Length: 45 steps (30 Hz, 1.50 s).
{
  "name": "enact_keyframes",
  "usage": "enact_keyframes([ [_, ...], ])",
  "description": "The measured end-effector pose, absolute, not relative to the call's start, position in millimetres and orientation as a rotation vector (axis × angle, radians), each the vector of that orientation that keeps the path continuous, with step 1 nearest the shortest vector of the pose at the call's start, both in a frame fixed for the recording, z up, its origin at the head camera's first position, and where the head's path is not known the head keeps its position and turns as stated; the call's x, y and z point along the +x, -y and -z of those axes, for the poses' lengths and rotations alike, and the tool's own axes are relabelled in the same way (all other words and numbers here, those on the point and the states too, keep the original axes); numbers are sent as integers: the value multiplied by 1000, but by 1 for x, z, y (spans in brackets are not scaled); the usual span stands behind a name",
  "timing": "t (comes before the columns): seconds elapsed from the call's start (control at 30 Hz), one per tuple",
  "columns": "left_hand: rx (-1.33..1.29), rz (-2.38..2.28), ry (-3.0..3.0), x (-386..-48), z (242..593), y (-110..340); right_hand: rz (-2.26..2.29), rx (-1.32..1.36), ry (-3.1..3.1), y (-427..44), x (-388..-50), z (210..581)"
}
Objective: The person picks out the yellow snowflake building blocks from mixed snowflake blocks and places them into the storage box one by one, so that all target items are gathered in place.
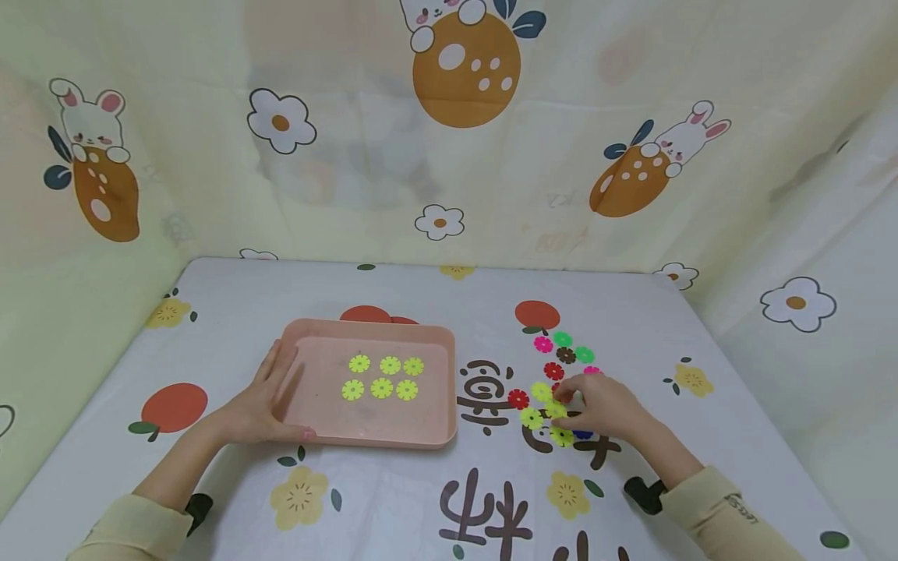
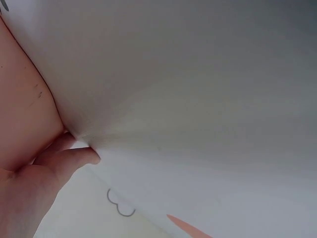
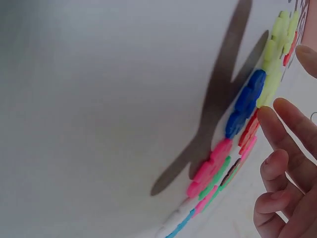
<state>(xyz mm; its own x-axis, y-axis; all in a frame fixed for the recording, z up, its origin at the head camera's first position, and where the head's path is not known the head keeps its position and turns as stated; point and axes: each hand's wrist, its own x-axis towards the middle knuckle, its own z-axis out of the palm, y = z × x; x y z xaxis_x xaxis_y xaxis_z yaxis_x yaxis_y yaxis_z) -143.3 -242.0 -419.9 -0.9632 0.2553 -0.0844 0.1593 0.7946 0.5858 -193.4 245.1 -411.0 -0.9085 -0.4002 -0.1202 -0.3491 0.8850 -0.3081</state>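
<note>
A pink tray (image 1: 309, 389) stands on the left half of the table, with yellow-green flower-shaped plastic discs (image 1: 382, 388) laid inside in two rows of three. My left hand (image 1: 263, 409) rests against its left side, fingers extended along the edge and thumb at the front rim. Over a loose group of similar discs, my right hand (image 1: 603, 405) reaches toward the yellow-green ones (image 1: 542, 392). In the right wrist view its thumb and fingers (image 3: 285, 119) are apart, with no disc seen between them. A blue disc (image 3: 246, 104) lies just below; several discs are partly hidden by the hand.
Red (image 1: 518, 399), green (image 1: 563, 339), pink (image 1: 543, 344) and brown (image 1: 565, 355) discs lie around the right hand. A white tablecloth (image 1: 393, 499) with printed fruit and flowers covers the table. A patterned curtain (image 1: 351, 171) hangs behind and on both sides.
</note>
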Motion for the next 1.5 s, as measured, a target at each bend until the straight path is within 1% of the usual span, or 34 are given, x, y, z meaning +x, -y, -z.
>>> enact_keyframes([
  [0.33, 322, -891, -2831, -143, 421, 243, 302, -540, -2904, -240, -195, 413],
  [0.83, 307, -895, -2820, -143, 420, 242, 208, -387, -2934, -229, -195, 413],
  [1.23, 331, -909, -2816, -143, 419, 242, 184, -393, -2948, -228, -195, 412],
  [1.5, 325, -915, -2814, -143, 420, 242, 210, -433, -2992, -225, -195, 406],
])
